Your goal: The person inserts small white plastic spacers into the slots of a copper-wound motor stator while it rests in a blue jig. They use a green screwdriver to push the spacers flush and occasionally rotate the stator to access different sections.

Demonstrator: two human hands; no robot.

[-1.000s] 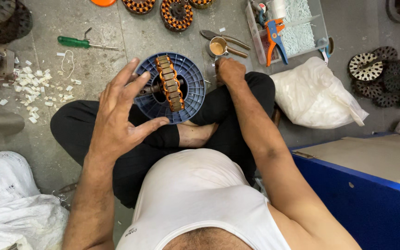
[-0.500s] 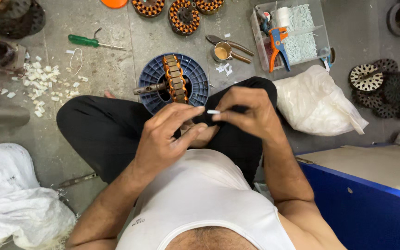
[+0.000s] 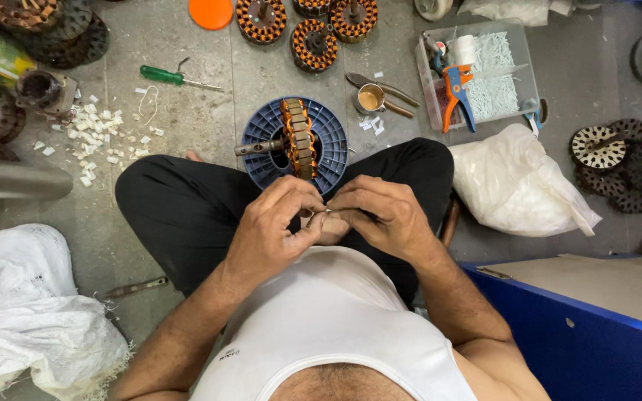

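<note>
Grey concrete floor [image 3: 187, 111], seen from above, with a seated person's crossed legs in black trousers at the near centre.

Nearest: left hand [image 3: 273, 226] and right hand [image 3: 380, 215], fingertips meeting over the lap, both pinched closed on a small thin pale piece [image 3: 326, 213] held between them; its exact kind is too small to tell.

Near left: white woven sacks [image 3: 24, 312], crumpled on the floor. Near right: blue-sided box with a pale top [image 3: 596, 327].

Just beyond the hands: round blue plastic ribbed disc [image 3: 328, 134] on the floor by the knees, carrying an upright wound motor stator with orange-brown coils [image 3: 299, 137] on a metal shaft.

Middle right: white plastic bag [image 3: 514, 186], full and slumped. Beside it, further right, dark round stator cores [image 3: 626, 160] in a pile.

Middle left: scatter of small white paper slips [image 3: 94, 130]; a grey metal tube [image 3: 13, 182] lying flat.

Further: green-handled screwdriver [image 3: 176, 78]; small metal cup of tan liquid [image 3: 369, 98] with scissors-like metal tool [image 3: 384, 89] just beside it.

Far right: clear plastic tray [image 3: 518, 63] holding white slips, a tape roll and an orange-and-blue hand tool [image 3: 455, 89].

Far centre: three wound stators with orange coils [image 3: 310, 26]; a flat orange disc [image 3: 211, 11].

Far left: stacked dark stator cores [image 3: 46, 22].
</note>
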